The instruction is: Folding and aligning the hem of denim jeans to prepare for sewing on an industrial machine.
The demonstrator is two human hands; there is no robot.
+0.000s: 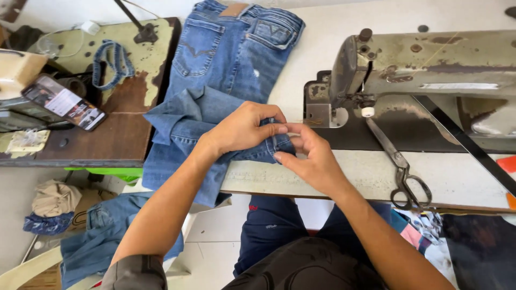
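Note:
A pair of blue jeans (pixel 231 53) lies across the white sewing table (pixel 333 177), waistband at the far side, legs folded toward me. My left hand (pixel 242 129) presses down on the folded denim hem (pixel 269 150) and pinches its edge. My right hand (pixel 312 158) grips the same hem edge from the right, thumb and fingers closed on the fabric. Both hands meet just left of the worn sewing machine (pixel 424 70), close to its needle area (pixel 368 110).
Black-handled scissors (pixel 400 166) lie on the table right of my hands. A brown side table (pixel 118 134) at left carries a phone (pixel 64 102) and a denim strip (pixel 110 64). More denim (pixel 102 231) and cloth scraps (pixel 54 207) lie on the floor.

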